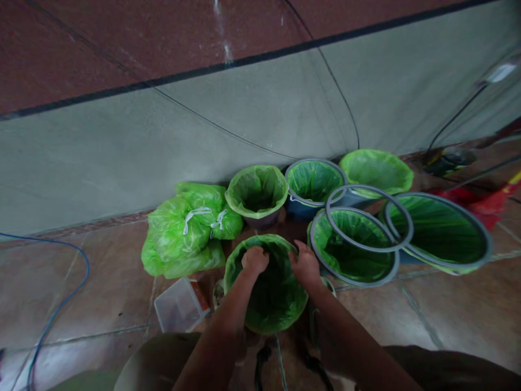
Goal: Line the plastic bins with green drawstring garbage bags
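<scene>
A small bin lined with a green plastic bag stands on the floor right in front of me. My left hand is closed on the far left part of the bag's rim. My right hand is closed on the far right part of the same rim. Both forearms reach down over the bin.
Several more green-lined bins stand beyond and to the right, and a loose grey ring lies across some of them. Tied full green bags lie at the left by the wall. A clear plastic box and a blue cable are on the tiled floor.
</scene>
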